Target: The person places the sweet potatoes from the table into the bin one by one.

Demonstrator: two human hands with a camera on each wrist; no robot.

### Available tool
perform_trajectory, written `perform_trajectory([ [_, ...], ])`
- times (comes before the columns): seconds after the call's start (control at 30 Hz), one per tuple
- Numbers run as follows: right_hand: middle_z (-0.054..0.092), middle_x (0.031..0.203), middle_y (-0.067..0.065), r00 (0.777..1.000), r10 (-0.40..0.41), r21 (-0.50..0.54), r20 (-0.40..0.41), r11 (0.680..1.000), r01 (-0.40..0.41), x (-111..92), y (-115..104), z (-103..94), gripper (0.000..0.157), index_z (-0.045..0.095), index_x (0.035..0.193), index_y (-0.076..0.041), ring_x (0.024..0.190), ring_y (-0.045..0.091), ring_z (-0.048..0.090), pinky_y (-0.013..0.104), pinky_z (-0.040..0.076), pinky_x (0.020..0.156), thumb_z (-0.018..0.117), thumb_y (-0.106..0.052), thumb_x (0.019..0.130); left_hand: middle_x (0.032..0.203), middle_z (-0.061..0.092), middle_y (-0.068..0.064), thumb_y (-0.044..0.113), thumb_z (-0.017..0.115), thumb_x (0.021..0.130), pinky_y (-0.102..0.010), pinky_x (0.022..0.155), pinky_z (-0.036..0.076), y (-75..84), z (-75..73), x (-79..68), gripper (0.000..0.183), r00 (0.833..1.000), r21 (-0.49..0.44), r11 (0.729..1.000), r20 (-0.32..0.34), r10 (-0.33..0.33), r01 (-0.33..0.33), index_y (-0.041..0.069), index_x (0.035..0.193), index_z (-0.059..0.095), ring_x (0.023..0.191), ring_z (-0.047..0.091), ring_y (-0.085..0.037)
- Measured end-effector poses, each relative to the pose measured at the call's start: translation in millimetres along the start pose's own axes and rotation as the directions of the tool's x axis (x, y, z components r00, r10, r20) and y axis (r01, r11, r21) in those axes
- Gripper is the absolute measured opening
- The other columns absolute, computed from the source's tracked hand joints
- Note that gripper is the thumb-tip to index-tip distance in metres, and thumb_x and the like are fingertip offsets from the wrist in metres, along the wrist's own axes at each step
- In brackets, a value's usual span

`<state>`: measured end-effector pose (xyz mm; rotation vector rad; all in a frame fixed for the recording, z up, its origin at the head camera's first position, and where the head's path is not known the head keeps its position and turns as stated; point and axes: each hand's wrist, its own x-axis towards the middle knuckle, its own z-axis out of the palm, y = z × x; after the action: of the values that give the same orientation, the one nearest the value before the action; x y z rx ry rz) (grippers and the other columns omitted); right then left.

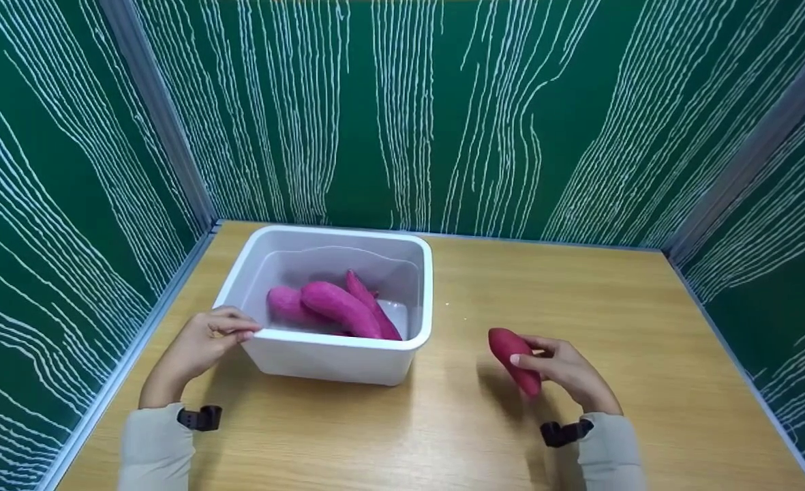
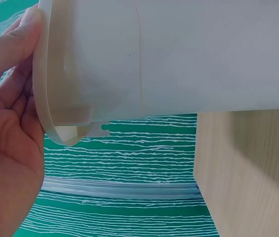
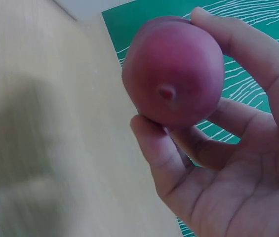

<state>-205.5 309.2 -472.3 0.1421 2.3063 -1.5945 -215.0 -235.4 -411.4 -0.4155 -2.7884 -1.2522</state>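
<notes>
My right hand [image 1: 566, 368] holds a red sweet potato [image 1: 513, 354] above the table, to the right of a white plastic bin [image 1: 334, 361]. In the right wrist view the thumb and fingers pinch the sweet potato [image 3: 174, 74] from both sides, its blunt tip facing the camera. At the bin's front left corner, my left hand [image 1: 201, 348] grips the rim between thumb and fingers. The left wrist view shows that grip on the rim [image 2: 43, 74] from close by. Inside the bin lie several pinkish-purple sweet potatoes [image 1: 344, 307], partly overlapping; the front wall hides their lower parts.
The bin stands on a wooden table [image 1: 579, 293], towards its back left. Green panels [image 1: 484, 116] with white wavy lines rise behind and at both sides, joined by grey metal posts [image 1: 163, 116]. Black straps with small devices [image 1: 201, 417] sit on both wrists.
</notes>
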Motion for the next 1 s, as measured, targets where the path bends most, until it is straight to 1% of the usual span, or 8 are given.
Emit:
perform_trajectory([
  [0.3,0.054,0.131,0.019,1.000,-0.021,-0.045,-0.004,0.999,0.021,0.8,-15.5,-3.0,0.074,0.045,0.142,-0.006,0.107,0.027,0.055,0.030,0.051,0.082,0.074,-0.039,0.083,0.103,0.070,-0.007,0.003,0.067,0.087,-0.020,0.084,0.046,1.8,-0.9,0.1,0.016,1.000,-0.015,1.000,0.014,-0.012,0.012,0.010,0.098,0.077,0.103,0.056,-0.024],
  [0.47,0.054,0.131,0.019,1.000,-0.028,-0.071,-0.011,0.997,0.027,1.0,-23.7,-4.0,0.077,0.044,0.143,-0.005,0.110,0.029,0.053,0.032,0.051,0.084,0.074,-0.041,0.082,0.102,0.070,-0.006,0.003,0.067,0.087,-0.019,0.083,0.047,2.3,-1.0,-1.1,0.016,1.000,-0.009,1.000,0.006,0.001,-0.001,0.010,0.098,0.077,0.102,0.056,-0.023],
  [0.67,0.053,0.131,0.020,0.999,-0.051,-0.075,-0.007,0.996,0.050,1.3,-31.7,-5.2,0.077,0.045,0.143,-0.008,0.110,0.029,0.053,0.031,0.051,0.084,0.075,-0.040,0.080,0.098,0.070,-0.006,0.001,0.067,0.086,-0.017,0.076,0.047,0.6,0.7,-0.3,0.017,1.000,-0.013,1.000,-0.007,0.019,-0.019,0.010,0.096,0.078,0.097,0.055,-0.021],
  [0.87,0.052,0.132,0.018,0.999,-0.035,-0.105,-0.003,0.994,0.034,0.5,-40.0,-6.5,0.078,0.044,0.143,-0.011,0.115,0.030,0.050,0.034,0.050,0.088,0.076,-0.043,0.079,0.100,0.070,-0.006,0.002,0.067,0.087,-0.017,0.078,0.046,1.4,-0.2,-1.0,0.017,1.000,-0.011,1.000,0.003,-0.012,0.012,0.011,0.097,0.078,0.100,0.055,-0.023],
  [1.0,0.053,0.132,0.018,1.000,-0.029,-0.116,-0.003,0.993,0.029,0.2,-47.1,-7.4,0.081,0.043,0.144,-0.010,0.116,0.031,0.050,0.035,0.048,0.090,0.075,-0.045,0.079,0.101,0.069,-0.006,0.003,0.067,0.087,-0.017,0.080,0.046,1.5,-0.7,-1.3,0.017,1.000,-0.008,1.000,0.009,-0.023,0.023,0.012,0.098,0.078,0.102,0.055,-0.024],
])
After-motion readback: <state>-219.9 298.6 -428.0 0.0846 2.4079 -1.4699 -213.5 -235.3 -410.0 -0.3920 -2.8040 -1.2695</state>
